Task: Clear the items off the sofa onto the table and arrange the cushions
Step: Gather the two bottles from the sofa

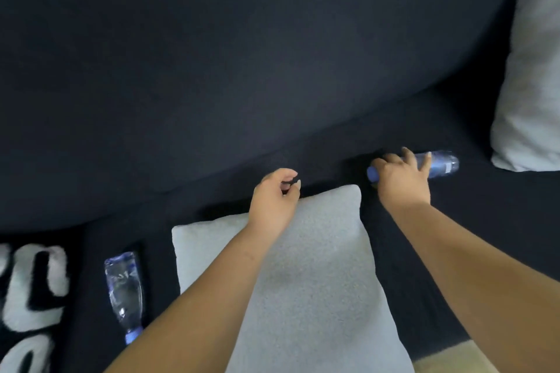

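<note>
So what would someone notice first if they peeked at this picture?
Probably the two bare arms reaching over the dark sofa. The right hand is spread on a bottle lying by the backrest, while the left hand hangs curled over a grey cushion in the middle. A second bottle lies at the lower left, and another cushion leans at the far right.

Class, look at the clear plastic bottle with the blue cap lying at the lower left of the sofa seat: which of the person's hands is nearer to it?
Left. The left hand hovers over the grey cushion beside that clear plastic bottle; the right hand is farther, on another bottle.
</note>
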Motion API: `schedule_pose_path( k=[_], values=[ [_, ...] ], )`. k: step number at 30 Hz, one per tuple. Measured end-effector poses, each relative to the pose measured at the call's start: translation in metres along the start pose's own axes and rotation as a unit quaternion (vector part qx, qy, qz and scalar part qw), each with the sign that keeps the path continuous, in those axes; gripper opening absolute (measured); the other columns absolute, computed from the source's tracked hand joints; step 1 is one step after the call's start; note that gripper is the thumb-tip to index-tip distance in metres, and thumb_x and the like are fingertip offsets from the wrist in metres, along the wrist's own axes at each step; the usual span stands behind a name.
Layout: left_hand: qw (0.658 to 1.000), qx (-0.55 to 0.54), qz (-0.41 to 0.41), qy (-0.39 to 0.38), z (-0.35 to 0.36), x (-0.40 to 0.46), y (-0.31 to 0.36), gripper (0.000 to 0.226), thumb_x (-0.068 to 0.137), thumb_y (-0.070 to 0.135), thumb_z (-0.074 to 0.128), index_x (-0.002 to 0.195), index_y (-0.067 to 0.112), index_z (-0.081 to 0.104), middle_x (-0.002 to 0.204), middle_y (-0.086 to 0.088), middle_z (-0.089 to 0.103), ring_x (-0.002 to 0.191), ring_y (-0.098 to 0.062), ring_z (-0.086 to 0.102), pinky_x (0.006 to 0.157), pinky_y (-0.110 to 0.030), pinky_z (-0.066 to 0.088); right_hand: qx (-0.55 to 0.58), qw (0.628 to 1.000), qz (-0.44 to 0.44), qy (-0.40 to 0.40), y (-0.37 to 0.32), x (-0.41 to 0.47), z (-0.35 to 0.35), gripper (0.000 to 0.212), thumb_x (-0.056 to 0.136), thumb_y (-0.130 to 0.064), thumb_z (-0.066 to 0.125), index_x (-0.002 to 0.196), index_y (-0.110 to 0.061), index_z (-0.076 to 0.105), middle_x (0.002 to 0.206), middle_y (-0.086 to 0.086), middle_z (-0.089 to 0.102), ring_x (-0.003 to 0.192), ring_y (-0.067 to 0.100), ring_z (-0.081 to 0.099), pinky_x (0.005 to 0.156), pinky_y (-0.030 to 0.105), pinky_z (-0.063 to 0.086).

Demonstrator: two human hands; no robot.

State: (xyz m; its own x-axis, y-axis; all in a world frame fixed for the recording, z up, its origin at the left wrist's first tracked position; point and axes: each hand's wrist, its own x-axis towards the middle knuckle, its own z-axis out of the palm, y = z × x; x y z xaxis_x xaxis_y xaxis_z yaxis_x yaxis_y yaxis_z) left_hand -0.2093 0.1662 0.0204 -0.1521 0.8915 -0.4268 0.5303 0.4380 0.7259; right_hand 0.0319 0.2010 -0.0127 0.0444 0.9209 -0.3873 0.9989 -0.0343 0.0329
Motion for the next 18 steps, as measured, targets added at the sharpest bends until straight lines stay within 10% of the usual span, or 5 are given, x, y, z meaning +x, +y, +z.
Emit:
schedule_pose_path(
  k=[8, 15, 18],
  values=[
    [0.994, -0.087, -0.027, 0.062, -0.056, -0.002, -0.004, 0.023, 0.095, 0.013, 0.062, 0.115, 0.02, 0.07, 0.111, 0.005, 0.073, 0.095, -0.005, 0.067, 0.075, -0.005, 0.044, 0.213, 0.943, -0.194, 0.166, -0.158, -0.013, -0.067, 0.036, 0.078, -0.012, 0.077, 0.114, -0.012, 0.071, 0.123, 0.011, 0.067, 0.131, 0.043, 0.048, 0.106, 0.061, 0.038],
    [0.979, -0.137, -0.082, 0.128, -0.127, -0.039, -0.056, 0.025, 0.092, 0.007, 0.056, 0.103, 0.023, 0.071, 0.093, 0.007, 0.077, 0.086, -0.006, 0.073, 0.076, -0.025, 0.059, 0.282, 0.919, -0.266, 0.078, -0.272, -0.053, -0.062, 0.034, 0.089, -0.016, 0.066, 0.122, -0.018, 0.067, 0.131, 0.004, 0.062, 0.14, 0.032, 0.039, 0.111, 0.047, 0.036],
    [0.97, -0.137, -0.105, 0.168, -0.149, -0.069, -0.083, 0.025, 0.094, 0.008, 0.058, 0.107, 0.025, 0.07, 0.096, 0.016, 0.074, 0.088, 0.005, 0.068, 0.074, -0.01, 0.05, 0.295, 0.911, -0.285, 0.043, -0.3, -0.075, -0.053, 0.038, 0.088, -0.015, 0.067, 0.126, -0.018, 0.065, 0.135, 0.003, 0.059, 0.14, 0.027, 0.038, 0.109, 0.042, 0.04]
  ],
)
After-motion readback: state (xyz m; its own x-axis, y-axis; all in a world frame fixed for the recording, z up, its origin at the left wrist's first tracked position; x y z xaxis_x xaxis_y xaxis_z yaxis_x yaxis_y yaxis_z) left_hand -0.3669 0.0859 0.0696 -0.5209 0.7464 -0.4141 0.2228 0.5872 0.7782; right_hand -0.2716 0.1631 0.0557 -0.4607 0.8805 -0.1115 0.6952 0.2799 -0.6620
